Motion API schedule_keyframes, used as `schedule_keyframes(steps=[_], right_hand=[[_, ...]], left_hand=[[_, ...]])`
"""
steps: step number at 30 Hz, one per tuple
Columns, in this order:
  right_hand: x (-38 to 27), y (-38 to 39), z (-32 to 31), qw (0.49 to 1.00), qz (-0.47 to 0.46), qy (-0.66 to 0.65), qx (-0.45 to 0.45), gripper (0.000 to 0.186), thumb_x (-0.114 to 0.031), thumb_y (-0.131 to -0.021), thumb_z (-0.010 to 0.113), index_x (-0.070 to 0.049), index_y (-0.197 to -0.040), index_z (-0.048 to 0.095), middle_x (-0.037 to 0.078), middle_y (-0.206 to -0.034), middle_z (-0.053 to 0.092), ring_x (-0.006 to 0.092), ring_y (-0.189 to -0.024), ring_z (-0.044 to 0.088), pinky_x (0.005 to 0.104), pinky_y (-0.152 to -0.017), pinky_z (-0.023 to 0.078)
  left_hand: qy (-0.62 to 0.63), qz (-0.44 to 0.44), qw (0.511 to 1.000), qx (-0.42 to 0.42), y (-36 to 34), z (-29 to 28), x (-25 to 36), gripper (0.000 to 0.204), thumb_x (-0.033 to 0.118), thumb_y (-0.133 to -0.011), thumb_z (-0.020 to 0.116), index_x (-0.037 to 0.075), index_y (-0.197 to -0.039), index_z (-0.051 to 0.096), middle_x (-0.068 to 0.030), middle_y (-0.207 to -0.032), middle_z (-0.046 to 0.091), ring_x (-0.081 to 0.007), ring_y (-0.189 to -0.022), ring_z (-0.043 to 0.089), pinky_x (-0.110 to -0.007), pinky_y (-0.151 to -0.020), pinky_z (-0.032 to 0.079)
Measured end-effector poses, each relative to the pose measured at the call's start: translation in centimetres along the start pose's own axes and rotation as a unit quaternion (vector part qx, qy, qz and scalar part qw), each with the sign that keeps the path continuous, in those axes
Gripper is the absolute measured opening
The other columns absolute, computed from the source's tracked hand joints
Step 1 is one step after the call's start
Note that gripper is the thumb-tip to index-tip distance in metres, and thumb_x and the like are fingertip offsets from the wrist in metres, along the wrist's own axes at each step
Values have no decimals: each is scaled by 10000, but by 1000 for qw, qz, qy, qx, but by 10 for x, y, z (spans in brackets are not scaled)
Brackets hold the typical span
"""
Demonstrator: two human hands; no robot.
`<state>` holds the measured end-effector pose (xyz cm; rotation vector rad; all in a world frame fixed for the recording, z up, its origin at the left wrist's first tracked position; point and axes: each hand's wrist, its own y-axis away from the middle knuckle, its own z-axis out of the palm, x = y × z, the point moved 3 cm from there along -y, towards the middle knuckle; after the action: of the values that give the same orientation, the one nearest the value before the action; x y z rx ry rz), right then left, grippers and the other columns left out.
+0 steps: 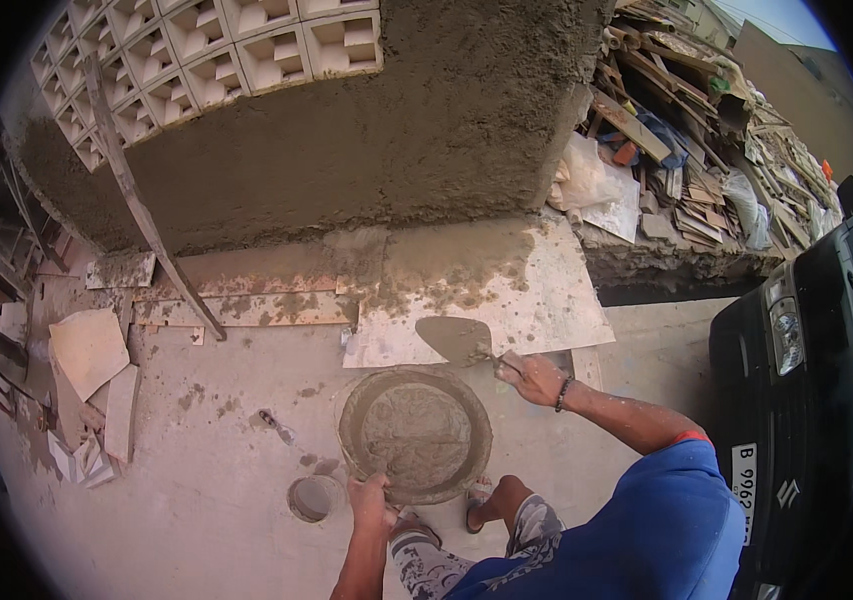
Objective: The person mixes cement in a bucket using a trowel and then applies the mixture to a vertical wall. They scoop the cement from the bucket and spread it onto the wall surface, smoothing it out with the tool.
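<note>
The left hand [371, 498] grips the near rim of a round pan [415, 432] of wet mortar on the concrete ground. The right hand [532, 378] closes around a trowel [457, 340], its blade over a board's [547, 300] near edge.

pan [415, 434]: showing grey all over, coated with wet grey mortar in ringed swirls
trowel [455, 339]: showing a grey blade smeared with the same mortar
right hand [537, 380]: wearing a dark beaded band at the wrist
shirt [667, 530]: showing bright blue, with an orange-red edge at the sleeve
shorts [537, 525]: showing a grey and white mottled print
wall [367, 130]: showing rough grey-brown render, darker where damp
vent blocks [207, 60]: showing cream white in a repeating grid, far left
boards [507, 290]: lying pale beige, speckled with grey mortar
vehicle [817, 380]: showing glossy black, at the right
ground [207, 470]: showing pale grey concrete with darker spots
</note>
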<state>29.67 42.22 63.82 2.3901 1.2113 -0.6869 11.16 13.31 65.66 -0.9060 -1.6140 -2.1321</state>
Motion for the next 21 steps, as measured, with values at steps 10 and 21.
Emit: schedule_keyframes(steps=[10, 21], right_hand=[[-67, 80, -272, 956, -30, 286, -67, 250, -139, -819, 600, -54, -1050, 561, 204, -817, 640, 366, -746, 652, 474, -651, 519], [9, 28, -232, 943, 31, 259, -205, 167, -143, -783, 580, -2, -788, 671, 215, -708, 662, 382, -715, 685, 466, -672, 556]], left_hand=[[-38, 62, 978, -196, 85, 151, 41, 425, -87, -670, 506, -23, -1087, 560, -87, -971, 609, -202, -827, 595, -316, -714, 507], [-111, 34, 961, -250, 18, 327, 27, 386, -74, -668, 532, -45, -1052, 558, -87, -909, 575, -192, -791, 545, -328, -669, 470]])
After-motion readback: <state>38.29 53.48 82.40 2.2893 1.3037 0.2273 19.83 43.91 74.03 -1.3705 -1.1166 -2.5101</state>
